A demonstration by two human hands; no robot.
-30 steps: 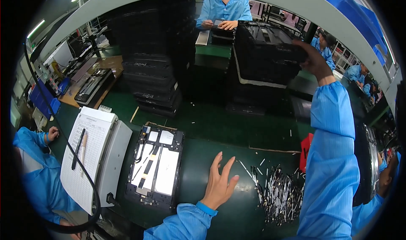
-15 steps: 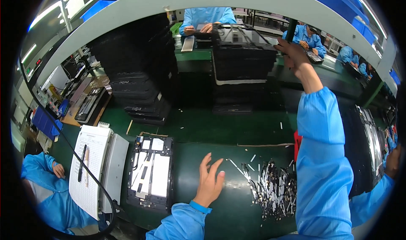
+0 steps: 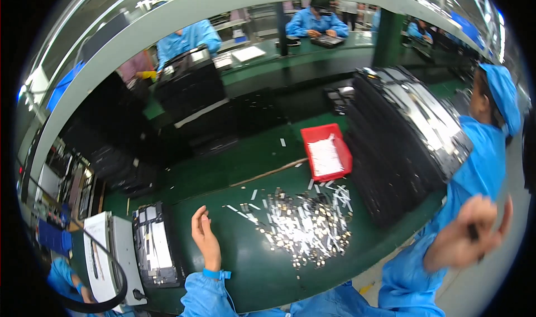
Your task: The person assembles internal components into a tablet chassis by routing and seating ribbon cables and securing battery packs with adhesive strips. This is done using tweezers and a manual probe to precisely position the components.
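My left hand (image 3: 206, 240) hovers over the green table with a blue band at its wrist. It is empty, its thumb apart from the fingers. Left of it lies a black tablet-like panel (image 3: 155, 244) with white sections inside. To the hand's right spreads a heap of small white, black and gold-tipped strips (image 3: 304, 227). My right hand (image 3: 463, 236) is raised beyond the table's right edge, smeared by motion. Its fingers look partly bent, and a small dark patch shows among them; I cannot make out whether it is a held thing.
A red tray (image 3: 347, 161) holds white strips behind the heap. A tall stack of black panels (image 3: 391, 155) stands at the right, beside a person in blue (image 3: 483, 144). More dark stacks (image 3: 192, 91) stand at the back left. A white binder (image 3: 99, 255) lies far left.
The view has turned right, bringing the red tray and right stack in fully. My right hand has come back from the far stack to the near right. My left hand stays low over the table.
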